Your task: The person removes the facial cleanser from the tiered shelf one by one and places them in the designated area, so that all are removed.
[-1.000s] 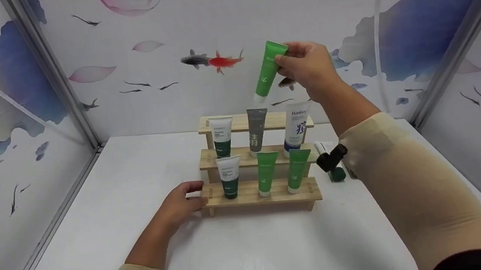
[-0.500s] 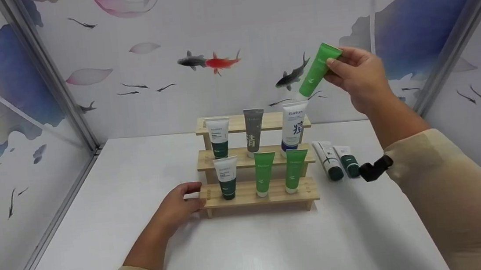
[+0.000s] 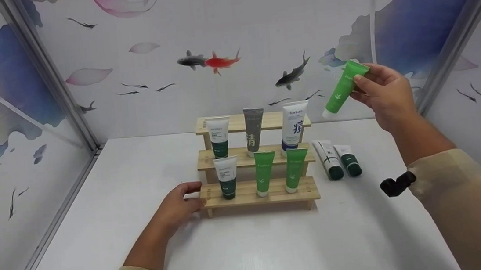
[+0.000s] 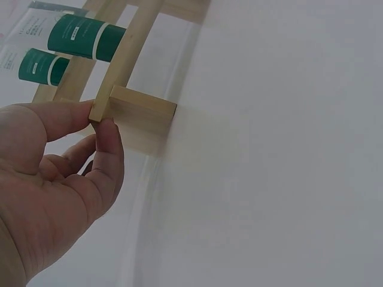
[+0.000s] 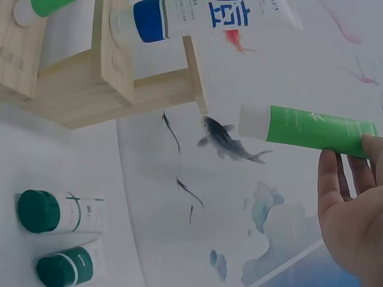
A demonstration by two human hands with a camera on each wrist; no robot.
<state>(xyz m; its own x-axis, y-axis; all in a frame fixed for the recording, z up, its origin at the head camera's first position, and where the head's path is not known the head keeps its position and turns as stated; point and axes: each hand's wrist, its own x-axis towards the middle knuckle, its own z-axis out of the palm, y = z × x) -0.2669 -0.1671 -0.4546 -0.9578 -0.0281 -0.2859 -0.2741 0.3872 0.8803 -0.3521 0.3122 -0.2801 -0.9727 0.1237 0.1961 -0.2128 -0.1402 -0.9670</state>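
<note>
In my right hand (image 3: 389, 94) I pinch a green squeeze tube (image 3: 344, 87) by its flat end, its white cap tilted down and left, in the air right of the rack. With thumb and fingers my left hand (image 4: 66, 173) grips the left end of the lowest board of the three-tier wooden rack (image 3: 246, 199). That board bears a white and dark green tube (image 3: 227, 178) and two green tubes (image 3: 266, 174) (image 3: 297, 171), all upright. On the middle board stand another white and dark green tube (image 3: 220, 137), a grey tube (image 3: 255, 129) and a white and blue tube (image 3: 294, 125).
Two white and green tubes (image 3: 328, 159) (image 3: 348, 160) lie on the white table (image 3: 251, 248) to the right of the rack. A printed back wall (image 3: 229, 17) with fish and petals and two side walls enclose the table.
My right hand has carried the green tube to the right, away from above the rack, and lowered it lately. The left hand keeps its grip on the lowest board.
</note>
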